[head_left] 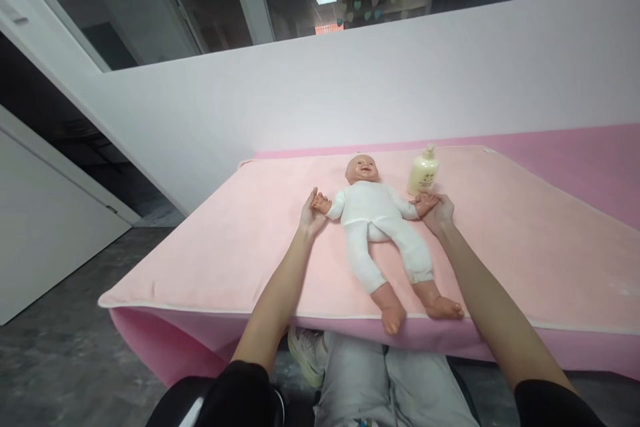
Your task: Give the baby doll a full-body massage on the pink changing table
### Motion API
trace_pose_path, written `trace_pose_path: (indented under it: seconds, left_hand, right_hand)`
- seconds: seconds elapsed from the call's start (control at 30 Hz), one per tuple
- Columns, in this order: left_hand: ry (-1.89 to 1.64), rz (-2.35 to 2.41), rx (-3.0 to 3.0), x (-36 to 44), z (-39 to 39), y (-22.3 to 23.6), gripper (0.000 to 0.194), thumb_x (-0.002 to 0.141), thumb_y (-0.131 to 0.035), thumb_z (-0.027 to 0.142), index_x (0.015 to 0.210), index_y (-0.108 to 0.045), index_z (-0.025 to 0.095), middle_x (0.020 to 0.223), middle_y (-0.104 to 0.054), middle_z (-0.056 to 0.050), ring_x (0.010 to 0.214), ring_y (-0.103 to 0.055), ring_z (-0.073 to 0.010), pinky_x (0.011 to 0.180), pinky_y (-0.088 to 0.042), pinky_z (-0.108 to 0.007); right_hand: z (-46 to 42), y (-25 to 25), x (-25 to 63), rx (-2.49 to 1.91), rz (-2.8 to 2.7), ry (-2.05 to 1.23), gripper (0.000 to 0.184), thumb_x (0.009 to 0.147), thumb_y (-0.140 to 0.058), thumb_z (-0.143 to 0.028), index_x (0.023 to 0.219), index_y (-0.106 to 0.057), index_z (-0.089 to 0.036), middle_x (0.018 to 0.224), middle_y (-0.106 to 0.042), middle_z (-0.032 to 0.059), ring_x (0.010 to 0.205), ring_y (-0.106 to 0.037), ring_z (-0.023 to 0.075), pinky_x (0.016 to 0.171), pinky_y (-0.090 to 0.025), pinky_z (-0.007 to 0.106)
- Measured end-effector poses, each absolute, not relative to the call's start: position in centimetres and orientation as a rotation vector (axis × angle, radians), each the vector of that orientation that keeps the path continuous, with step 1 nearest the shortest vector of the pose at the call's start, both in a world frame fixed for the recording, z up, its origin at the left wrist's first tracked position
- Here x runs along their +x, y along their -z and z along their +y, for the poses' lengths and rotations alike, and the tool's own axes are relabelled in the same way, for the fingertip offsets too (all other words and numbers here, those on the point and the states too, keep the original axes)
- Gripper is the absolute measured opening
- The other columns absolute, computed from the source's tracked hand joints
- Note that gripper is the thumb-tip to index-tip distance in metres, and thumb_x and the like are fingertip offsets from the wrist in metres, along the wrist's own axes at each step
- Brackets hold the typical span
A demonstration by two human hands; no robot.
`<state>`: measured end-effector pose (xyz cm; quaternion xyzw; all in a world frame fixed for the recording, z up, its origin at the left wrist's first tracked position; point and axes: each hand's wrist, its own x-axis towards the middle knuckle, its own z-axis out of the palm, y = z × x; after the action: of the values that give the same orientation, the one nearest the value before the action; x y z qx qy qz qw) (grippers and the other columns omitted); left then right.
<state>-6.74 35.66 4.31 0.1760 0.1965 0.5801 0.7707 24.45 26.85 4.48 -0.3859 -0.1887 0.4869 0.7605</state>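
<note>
A baby doll [370,203] with a white cloth body lies on its back on a pale pink blanket [210,247], head toward the wall and feet at the near edge. Its arms are spread to both sides. My left hand [311,215] is closed around the doll's hand on the left. On the other side, my right hand [441,213] grips the doll's other hand between thumb and fingers. Just behind my right hand stands a pale yellow pump bottle [423,172], upright and apart from the doll's head.
The blanket covers a table with a darker pink cloth [590,167] beneath it. A white wall [350,93] with a window above runs along the back. At the left are a white door [50,227] and grey floor. My legs are under the near edge.
</note>
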Motion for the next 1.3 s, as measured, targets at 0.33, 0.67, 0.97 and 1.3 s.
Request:
trace_pose_path:
  seconds: [0.33,0.67,0.97,1.3]
  left_hand:
    - [-1.255,0.426,0.286,-6.7,35.6,-4.2,0.012,0.090,-0.052,0.023,0.085,-0.063,0.021,0.065,-0.062,0.004,0.057,-0.059,-0.0078,0.066,-0.051,-0.023]
    - [-1.262,0.529,0.137,-6.9,35.5,-4.5,0.025,0.086,-0.058,0.043,0.090,-0.064,0.020,0.061,-0.059,0.003,0.055,-0.060,-0.0094,0.064,-0.054,-0.024]
    - [-1.258,0.624,-0.009,-7.2,36.0,-4.4,0.040,0.095,-0.036,0.033,0.132,-0.048,0.024,0.101,-0.070,-0.007,0.093,-0.069,-0.0193,0.081,-0.056,-0.033]
    - [-1.064,0.506,0.146,-6.4,34.2,-5.1,0.044,0.092,-0.039,0.029,0.136,-0.043,0.029,0.139,-0.050,-0.010,0.130,-0.046,-0.0298,0.098,-0.045,-0.059]
  right_hand:
    - [27.4,-3.8,24.8,-0.802,-0.429,-1.102,0.018,0.073,-0.049,-0.035,0.073,-0.055,-0.018,0.059,-0.053,0.0004,0.058,-0.055,0.0147,0.068,-0.054,0.033]
    - [28.2,-3.9,23.1,-0.922,-0.407,-1.127,0.052,0.074,-0.047,-0.072,0.078,-0.057,-0.020,0.073,-0.063,0.0027,0.067,-0.060,0.0155,0.059,-0.053,0.028]
    - [28.1,-3.0,24.1,-0.930,-0.491,-1.160,0.045,0.041,-0.067,-0.012,0.084,-0.060,-0.022,0.091,-0.064,0.0004,0.094,-0.062,0.0194,0.076,-0.054,0.031]
    - [27.5,-3.7,20.2,-0.915,-0.397,-0.586,0.039,0.064,-0.073,-0.026,0.098,-0.055,-0.026,0.111,-0.062,0.0006,0.101,-0.062,0.0148,0.085,-0.055,0.031]
